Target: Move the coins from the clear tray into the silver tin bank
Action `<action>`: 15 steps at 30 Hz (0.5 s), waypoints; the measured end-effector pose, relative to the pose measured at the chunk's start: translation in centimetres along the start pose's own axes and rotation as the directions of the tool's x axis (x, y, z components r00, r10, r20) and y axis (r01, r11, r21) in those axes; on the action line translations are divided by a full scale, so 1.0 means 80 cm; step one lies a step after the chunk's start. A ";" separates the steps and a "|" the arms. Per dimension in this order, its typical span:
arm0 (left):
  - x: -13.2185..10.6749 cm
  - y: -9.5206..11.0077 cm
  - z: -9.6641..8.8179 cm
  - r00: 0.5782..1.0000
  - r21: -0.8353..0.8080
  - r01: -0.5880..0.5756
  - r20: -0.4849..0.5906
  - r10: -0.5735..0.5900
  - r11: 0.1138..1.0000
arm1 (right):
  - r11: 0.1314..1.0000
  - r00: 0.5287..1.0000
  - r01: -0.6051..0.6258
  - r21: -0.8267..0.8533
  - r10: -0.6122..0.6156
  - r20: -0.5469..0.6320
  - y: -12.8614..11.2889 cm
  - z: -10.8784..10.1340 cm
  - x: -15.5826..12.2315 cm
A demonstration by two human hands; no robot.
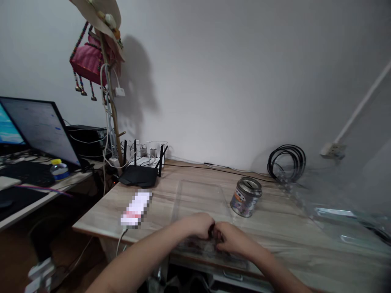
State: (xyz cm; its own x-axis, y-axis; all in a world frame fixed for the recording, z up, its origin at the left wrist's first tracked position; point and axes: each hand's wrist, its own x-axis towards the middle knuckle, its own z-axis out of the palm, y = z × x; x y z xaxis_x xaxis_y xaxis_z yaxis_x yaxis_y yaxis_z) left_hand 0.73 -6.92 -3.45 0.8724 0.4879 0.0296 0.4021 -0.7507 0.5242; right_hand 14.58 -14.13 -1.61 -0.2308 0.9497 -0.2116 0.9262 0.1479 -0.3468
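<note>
My left hand and my right hand meet near the front edge of a wooden table. Both are closed, fingertips pinched together on a small dark thing that I cannot make out. They hover over a flat clear plastic tray with small dark pieces lying at its near end. A metal tin can with a printed label stands just beyond my right hand.
A phone on a cable lies left of the tray. A black router and power strip sit at the back left, a coiled black cable at the back right. Clear plastic sheeting covers the right side. A monitor stands on a side desk.
</note>
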 end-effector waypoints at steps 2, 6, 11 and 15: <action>-0.004 0.002 0.009 0.999 0.041 -0.005 -0.046 0.007 0.999 | 0.999 0.998 -0.038 0.020 0.037 0.043 -0.001 0.001 0.001; -0.005 -0.001 0.010 1.000 0.076 0.023 0.014 -0.024 0.997 | 0.999 0.995 -0.037 0.011 0.036 0.098 -0.006 0.005 -0.002; -0.011 -0.004 0.002 0.999 0.050 0.040 0.029 -0.041 0.998 | 1.000 1.000 0.005 0.020 -0.006 0.024 -0.004 0.011 -0.001; -0.020 -0.001 -0.002 0.998 0.081 0.063 0.011 -0.064 0.995 | 0.989 0.989 0.066 0.134 -0.083 0.124 -0.002 0.015 0.005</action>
State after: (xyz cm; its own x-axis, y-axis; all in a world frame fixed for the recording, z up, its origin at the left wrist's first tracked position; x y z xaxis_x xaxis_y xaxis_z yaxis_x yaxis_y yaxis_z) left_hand -0.71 -7.54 -3.44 0.8479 0.5300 -0.0134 0.4773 -0.7522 0.4543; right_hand 14.00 -14.09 -2.78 -0.3421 0.8924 -0.2941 0.8604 0.1718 -0.4797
